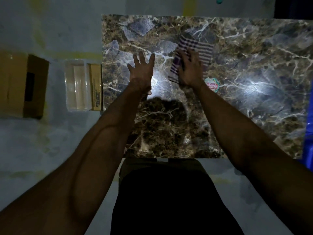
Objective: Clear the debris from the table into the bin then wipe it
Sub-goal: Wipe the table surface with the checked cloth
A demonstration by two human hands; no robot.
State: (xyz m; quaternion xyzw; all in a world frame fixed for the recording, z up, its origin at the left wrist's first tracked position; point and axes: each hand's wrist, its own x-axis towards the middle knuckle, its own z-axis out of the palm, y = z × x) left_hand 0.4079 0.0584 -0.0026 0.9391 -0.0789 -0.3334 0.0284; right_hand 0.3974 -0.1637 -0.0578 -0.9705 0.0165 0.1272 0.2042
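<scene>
- Toward the table's (pixel 254 116) far edge, the right hand (pixel 189 72) lies flat, fingers straight, pressing the cloth (pixel 199 48).
- Cloth's long axis slants near-left to far-right.
- Left hand (pixel 141 70) hovers spread, empty, just left.
- A wrapper (pixel 212 85) sits by the right wrist.

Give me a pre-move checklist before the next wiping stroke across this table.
1. Striped cloth flat on the marble table: ok.
2. Right hand pressing on the cloth: ok, though blurred.
3. Left hand off the cloth, fingers spread: ok.
4. Debris cleared: not ok, a small printed wrapper lies beside the right wrist.
5. Bin within reach: cannot tell; a clear container and cardboard box sit on the floor to the left.
</scene>
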